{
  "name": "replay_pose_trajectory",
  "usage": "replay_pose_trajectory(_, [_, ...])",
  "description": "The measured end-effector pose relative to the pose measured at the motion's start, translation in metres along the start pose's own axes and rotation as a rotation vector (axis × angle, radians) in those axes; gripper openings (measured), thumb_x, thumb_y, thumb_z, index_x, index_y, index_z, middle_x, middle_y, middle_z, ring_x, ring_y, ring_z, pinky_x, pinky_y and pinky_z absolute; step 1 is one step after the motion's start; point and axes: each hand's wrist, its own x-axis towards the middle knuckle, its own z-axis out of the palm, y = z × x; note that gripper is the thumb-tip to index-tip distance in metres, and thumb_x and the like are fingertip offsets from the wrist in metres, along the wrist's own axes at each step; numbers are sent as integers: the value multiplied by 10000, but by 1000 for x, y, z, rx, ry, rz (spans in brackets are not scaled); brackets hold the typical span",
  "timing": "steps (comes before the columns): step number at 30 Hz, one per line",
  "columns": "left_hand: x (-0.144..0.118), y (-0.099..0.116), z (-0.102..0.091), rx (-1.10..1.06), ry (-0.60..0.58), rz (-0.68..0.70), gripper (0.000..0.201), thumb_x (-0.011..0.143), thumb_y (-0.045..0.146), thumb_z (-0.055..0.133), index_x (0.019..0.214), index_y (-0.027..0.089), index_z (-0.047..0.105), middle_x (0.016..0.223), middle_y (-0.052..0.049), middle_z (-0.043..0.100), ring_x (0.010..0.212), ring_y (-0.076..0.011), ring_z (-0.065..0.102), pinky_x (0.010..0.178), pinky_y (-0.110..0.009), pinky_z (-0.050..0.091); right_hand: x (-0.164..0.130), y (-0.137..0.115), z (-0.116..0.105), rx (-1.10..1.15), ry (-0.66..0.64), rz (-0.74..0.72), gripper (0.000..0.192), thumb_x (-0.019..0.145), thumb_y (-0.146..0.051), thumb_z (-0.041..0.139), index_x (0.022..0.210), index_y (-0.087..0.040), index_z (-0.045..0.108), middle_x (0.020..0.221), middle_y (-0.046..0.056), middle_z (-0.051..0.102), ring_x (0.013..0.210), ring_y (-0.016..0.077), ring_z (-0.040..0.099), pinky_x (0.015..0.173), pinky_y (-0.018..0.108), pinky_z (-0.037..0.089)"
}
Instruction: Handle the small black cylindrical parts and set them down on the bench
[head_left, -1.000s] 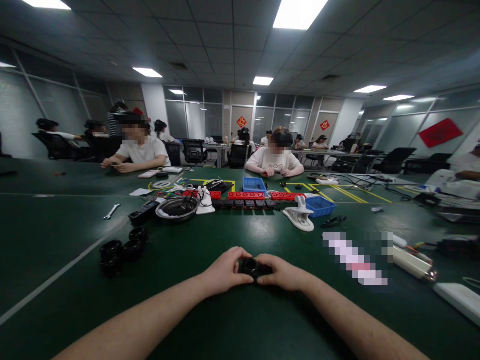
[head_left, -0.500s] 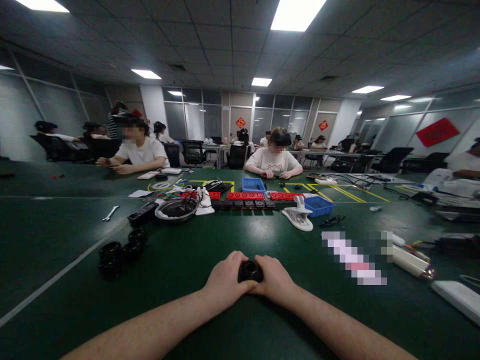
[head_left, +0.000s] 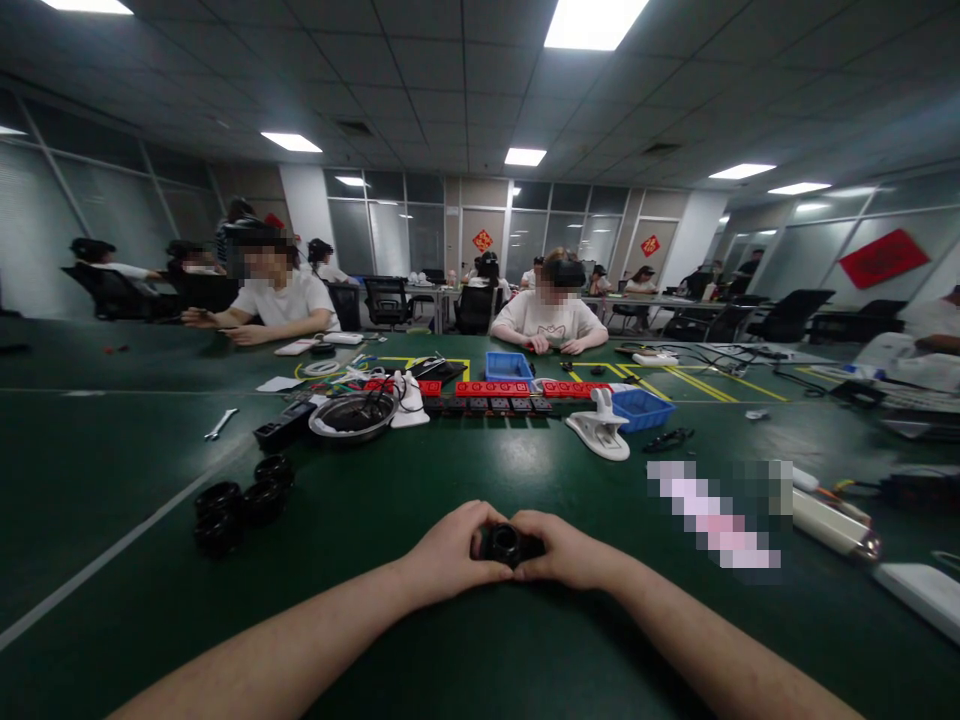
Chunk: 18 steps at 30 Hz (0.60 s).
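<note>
A black round part (head_left: pixel 505 547) with a hole in its top sits between my hands just above or on the green tabletop; I cannot tell which. My left hand (head_left: pixel 456 548) is curled around its left side, thumb in front and fingers behind. From the right, my right hand (head_left: pixel 564 550) grips the same part, its thumb and fingertips close to those of the left. Dark gaps show between the palms and the part. Off to the left stand several black ring-shaped parts (head_left: pixel 262 500) of a similar look, grouped close together.
Farther back lie a wrench (head_left: pixel 221 424), a round metal pan (head_left: pixel 352 432), a white clip stand (head_left: pixel 602 430) and blue bins (head_left: pixel 642 408). Red socket strips (head_left: pixel 491 388) cross the middle. A cream cylinder (head_left: pixel 832 525) lies at right. People sit across the table.
Both hands have loosened slightly and the right palm has drawn a little to the right. More of the black part shows between them. The view has shifted slightly.
</note>
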Motion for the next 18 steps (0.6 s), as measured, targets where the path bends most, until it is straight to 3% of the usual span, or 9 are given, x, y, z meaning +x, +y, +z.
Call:
replay_pose_trajectory(10, [0,0,4,60,56,-6,341,632,364,647,909,197,539,820,9,507,623,-130,462,529,-217,352,1,-1,5,-26,41,72,287,587,-270,688,793,-150,528,739,-19,502,668,125,471,552,204,348])
replay_pose_trajectory(14, [0,-2,11,92,146,-57,335,611,352,663,870,193,524,812,8,516,661,-150,482,546,-224,347,2,-11,15,-294,160,134,341,567,-375,676,759,-157,498,724,4,531,634,140,480,515,215,312])
replay_pose_trajectory(18, [-1,-2,14,150,212,-93,327,605,340,666,857,197,512,819,4,519,682,-163,493,546,-228,339,4,-20,24,-557,262,183,373,603,-494,607,733,-158,509,714,43,559,663,186,509,591,275,328])
